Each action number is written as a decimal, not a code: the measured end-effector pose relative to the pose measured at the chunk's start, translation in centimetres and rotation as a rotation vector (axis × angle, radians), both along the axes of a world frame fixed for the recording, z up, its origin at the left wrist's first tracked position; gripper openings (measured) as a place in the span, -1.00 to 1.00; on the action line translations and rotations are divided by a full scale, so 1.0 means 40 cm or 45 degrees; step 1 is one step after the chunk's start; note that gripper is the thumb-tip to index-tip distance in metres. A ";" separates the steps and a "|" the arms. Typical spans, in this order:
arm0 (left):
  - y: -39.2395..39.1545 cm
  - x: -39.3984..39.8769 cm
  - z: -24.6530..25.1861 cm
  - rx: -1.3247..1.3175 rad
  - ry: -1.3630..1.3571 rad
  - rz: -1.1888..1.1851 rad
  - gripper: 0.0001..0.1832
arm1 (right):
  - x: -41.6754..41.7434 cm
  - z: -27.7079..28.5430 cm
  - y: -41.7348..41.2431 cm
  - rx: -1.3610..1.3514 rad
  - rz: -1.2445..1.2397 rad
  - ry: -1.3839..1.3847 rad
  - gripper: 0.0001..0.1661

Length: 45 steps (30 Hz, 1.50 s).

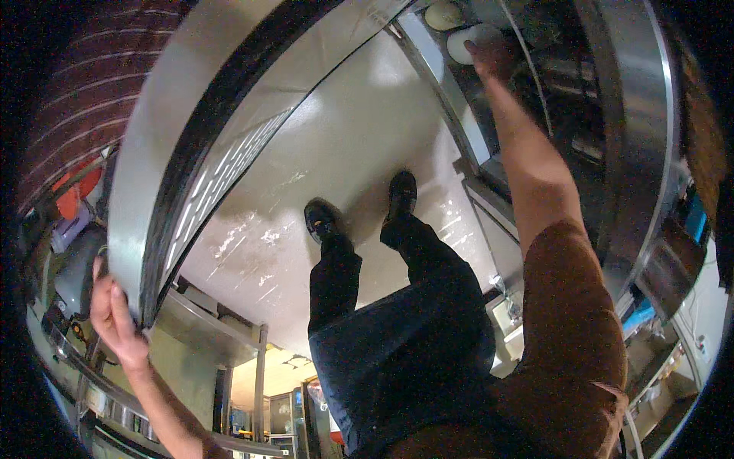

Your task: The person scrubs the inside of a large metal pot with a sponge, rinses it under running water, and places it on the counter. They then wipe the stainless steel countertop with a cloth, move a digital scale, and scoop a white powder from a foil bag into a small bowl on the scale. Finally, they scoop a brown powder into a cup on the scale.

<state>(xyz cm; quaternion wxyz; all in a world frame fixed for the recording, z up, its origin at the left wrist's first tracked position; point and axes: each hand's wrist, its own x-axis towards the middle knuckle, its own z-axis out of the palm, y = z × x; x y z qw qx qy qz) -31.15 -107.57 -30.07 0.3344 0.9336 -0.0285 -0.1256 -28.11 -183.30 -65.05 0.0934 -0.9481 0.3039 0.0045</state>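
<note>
The stainless-steel door (135, 172) of a cabinet, apparently a refrigerator, stands swung open on the left, with a dark gasket (183, 137) along its edge. My left hand (119, 321) holds that edge, fingers curled around the outer side. On the right, my arm stretches into the dark cabinet interior (565, 86). Deep inside, my right hand (498, 54) is at a white rounded container (463, 45), its thumb or finger over the near side. Shadow hides the other fingers, so their grip is unclear. A second pale round container (444, 15) sits just behind.
Below me is a worn, scuffed floor (321, 143), with my dark shoes (402, 192) on it. A metal shelf unit (212, 327) stands behind the door's lower end. Reddish wall tiles (97, 74) and an orange-red object (78, 186) are at far left.
</note>
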 end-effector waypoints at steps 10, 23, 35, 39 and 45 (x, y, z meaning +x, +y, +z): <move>-0.005 -0.011 0.002 0.064 -0.012 -0.037 -0.74 | 0.039 0.014 0.024 0.184 -0.053 0.142 0.37; -0.404 -0.414 0.079 0.175 0.366 -0.395 -0.53 | -0.717 1.273 0.517 0.786 -0.079 0.159 0.32; -1.547 -0.646 0.976 -0.945 0.165 -1.202 0.20 | -1.025 2.119 0.106 0.243 0.041 -0.377 0.22; -1.763 -0.651 1.037 -0.841 0.097 -1.444 0.08 | -1.092 2.115 -0.130 0.023 0.233 -0.440 0.04; -1.949 -0.680 1.011 -0.679 0.023 -1.307 0.08 | -1.148 2.141 -0.458 0.094 0.580 -1.024 -0.09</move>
